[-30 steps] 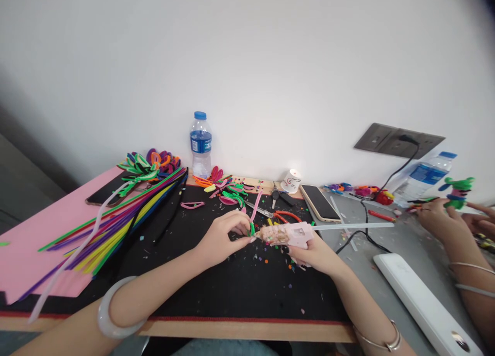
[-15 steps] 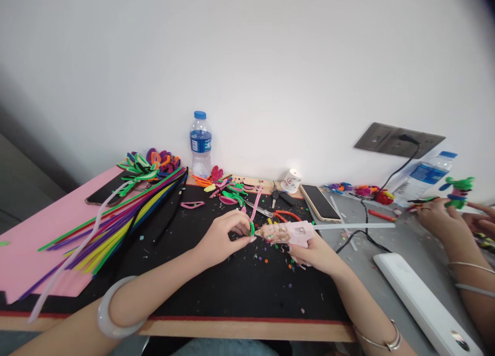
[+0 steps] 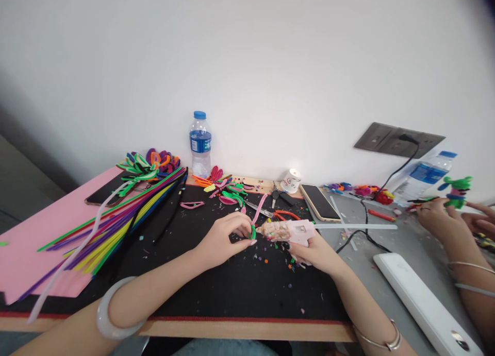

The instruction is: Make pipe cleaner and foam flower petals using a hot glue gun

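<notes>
Between the thumb and fingers of my left hand point(image 3: 226, 238) is a small green and pink pipe cleaner piece point(image 3: 253, 231), its pink end sticking up and away from me. My right hand point(image 3: 315, 254) is wrapped round a pale pink hot glue gun point(image 3: 299, 232) with a grimy, crusted front. Its nozzle points left, close to the green part; whether they touch I cannot tell. A long clear glue stick point(image 3: 356, 226) juts from the gun's back. Just beyond lie scissors point(image 3: 260, 209) and orange-handled pliers point(image 3: 284, 215).
Bundled pipe cleaners point(image 3: 104, 222) lie on pink paper point(image 3: 23, 248) at left. A water bottle point(image 3: 200, 145), paper cup point(image 3: 291, 181) and phone point(image 3: 320, 202) line the back. At right are a black cable point(image 3: 363, 206), a white elongated box point(image 3: 421, 299) and another person's hands point(image 3: 444, 224) with a green figure.
The pink end of the pipe cleaner piece has tipped to the right, and the green part has shifted slightly. The glue gun stays almost in place, its nozzle a little farther right.
</notes>
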`<state>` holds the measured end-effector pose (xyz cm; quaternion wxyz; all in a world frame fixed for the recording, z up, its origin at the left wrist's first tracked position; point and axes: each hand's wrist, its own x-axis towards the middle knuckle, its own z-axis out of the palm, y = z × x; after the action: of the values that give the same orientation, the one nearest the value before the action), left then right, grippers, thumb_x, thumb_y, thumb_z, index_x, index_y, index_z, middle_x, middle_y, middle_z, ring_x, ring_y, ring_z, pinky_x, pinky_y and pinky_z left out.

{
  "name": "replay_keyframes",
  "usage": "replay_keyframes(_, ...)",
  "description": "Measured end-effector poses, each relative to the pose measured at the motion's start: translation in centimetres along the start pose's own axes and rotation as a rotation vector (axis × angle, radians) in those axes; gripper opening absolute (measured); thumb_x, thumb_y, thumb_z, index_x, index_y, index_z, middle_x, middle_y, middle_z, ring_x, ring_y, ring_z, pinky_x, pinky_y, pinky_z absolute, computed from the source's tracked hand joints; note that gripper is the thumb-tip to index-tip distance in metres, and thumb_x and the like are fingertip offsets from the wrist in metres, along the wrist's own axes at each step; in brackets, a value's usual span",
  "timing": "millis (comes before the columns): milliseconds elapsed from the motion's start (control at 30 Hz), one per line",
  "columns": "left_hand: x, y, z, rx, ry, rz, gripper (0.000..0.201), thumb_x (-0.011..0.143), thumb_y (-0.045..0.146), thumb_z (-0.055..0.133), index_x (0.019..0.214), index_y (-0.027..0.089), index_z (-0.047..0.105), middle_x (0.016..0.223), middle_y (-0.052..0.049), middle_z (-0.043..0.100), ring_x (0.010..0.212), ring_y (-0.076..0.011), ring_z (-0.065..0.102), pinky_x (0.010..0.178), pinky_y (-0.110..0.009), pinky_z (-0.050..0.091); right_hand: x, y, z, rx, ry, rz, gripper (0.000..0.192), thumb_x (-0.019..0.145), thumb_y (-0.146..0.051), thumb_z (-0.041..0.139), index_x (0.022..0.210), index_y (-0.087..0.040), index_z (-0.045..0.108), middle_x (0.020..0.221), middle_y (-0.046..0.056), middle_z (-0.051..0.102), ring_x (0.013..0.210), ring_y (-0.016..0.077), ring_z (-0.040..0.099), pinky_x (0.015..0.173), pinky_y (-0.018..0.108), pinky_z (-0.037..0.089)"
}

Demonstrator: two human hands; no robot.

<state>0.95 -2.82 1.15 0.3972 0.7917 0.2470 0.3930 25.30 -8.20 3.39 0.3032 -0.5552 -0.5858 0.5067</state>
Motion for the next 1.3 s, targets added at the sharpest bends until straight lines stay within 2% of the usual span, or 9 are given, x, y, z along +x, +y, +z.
replay_keyframes(800, 0.05, 0.31, -0.15, 0.058, -0.037, 0.063, 0.005, 0.076, 0.016, 0.061, 0.078, 0.015, 0.056, 0.095, -0.007, 0.058, 0.083, -0.0136, 0.058, 0.072, -0.024, 0.051, 0.09, -0.03, 0.02, -0.013, -0.01, -0.021, 0.031, 0.076, -0.032, 0.057, 0.1, -0.012, 0.051, 0.049, -0.008, 0.041, 0.041, 0.005, 0.033, 0.038, 0.016, 0.028)
replay_keyframes(1300, 0.09, -0.05, -0.09, 0.026, -0.018, 0.018, 0.007, 0.075, 0.014, 0.061, 0.081, 0.015, 0.056, 0.095, -0.006, 0.057, 0.081, -0.0127, 0.058, 0.072, -0.024, 0.052, -0.07, 0.21, -0.11, 0.001, -0.019, -0.014, 0.038, 0.074, -0.028, 0.06, 0.107, -0.011, 0.051, 0.05, -0.007, 0.041, 0.042, 0.0052, 0.033, 0.039, 0.017, 0.029)
